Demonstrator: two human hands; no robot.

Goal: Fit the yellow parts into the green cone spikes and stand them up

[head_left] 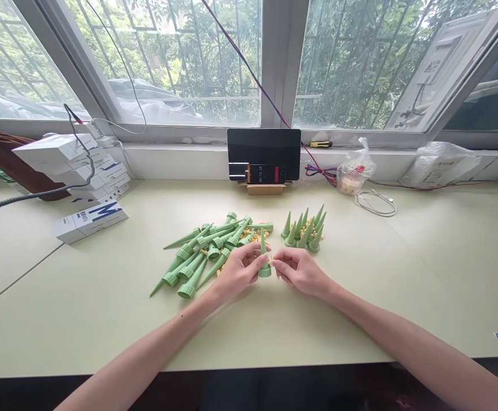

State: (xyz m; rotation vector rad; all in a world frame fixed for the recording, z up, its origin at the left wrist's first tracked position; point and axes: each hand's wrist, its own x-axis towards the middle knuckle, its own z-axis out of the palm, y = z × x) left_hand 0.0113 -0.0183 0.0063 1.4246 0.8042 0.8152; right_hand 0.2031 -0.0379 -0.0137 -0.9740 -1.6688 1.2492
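My left hand (pixel 243 266) is closed around a green plastic spike (pixel 264 268), held upright with its wide cap at the bottom and its point up. Beside it, my right hand (pixel 302 268) pinches a small yellow piece (pixel 271 260) against the spike's side, near the cap. To the left lies a loose pile of green spikes (pixel 195 260), with small yellow pieces partly hidden among them. Behind my right hand, several green spikes (pixel 303 231) stand point up in a group, with yellow bits showing between them.
A phone (pixel 266 173) showing a timer leans on a dark tablet (pixel 263 149) at the back. White boxes (pixel 90 220) are stacked at the left. A bagged cup (pixel 355 171), a coiled white cable (pixel 376 204) and a yellow cutter (pixel 320 144) lie at the back right.
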